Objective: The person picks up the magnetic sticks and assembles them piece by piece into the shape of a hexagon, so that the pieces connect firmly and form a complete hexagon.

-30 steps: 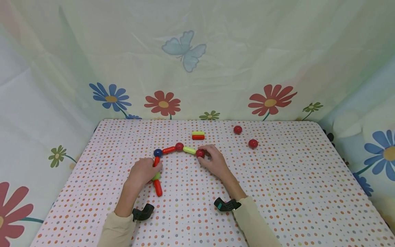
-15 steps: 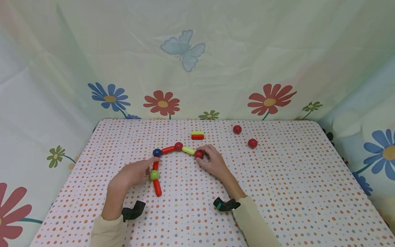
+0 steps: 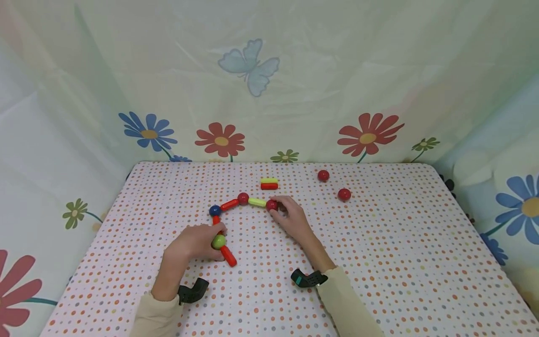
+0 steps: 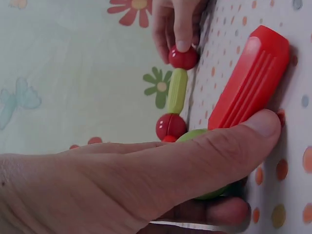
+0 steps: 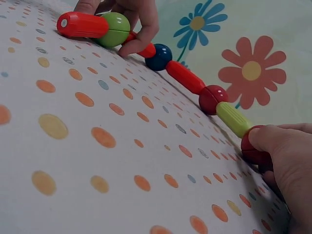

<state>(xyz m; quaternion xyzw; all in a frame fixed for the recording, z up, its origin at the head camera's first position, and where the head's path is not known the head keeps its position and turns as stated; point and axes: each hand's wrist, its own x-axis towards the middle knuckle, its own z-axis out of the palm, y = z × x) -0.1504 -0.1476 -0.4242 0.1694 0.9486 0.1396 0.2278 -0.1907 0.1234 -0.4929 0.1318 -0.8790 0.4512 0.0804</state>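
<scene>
Head view: left hand (image 3: pixel 195 242) now grips green ball (image 3: pixel 219 241), red end rod (image 3: pixel 229 257) beyond its thumb swung toward right hand (image 3: pixel 293 219) versus half a second ago; right hand pinches red ball (image 3: pixel 272 205) at the far end of the chain (image 3: pixel 229 205), whose open side looks narrower.

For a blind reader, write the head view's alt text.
A person's left hand holds a bent rod-and-ball chain around its green ball, the right hand its red end ball, on a dotted tabletop. Beyond lie two loose rods, yellow-green and red, and two red balls.
</scene>
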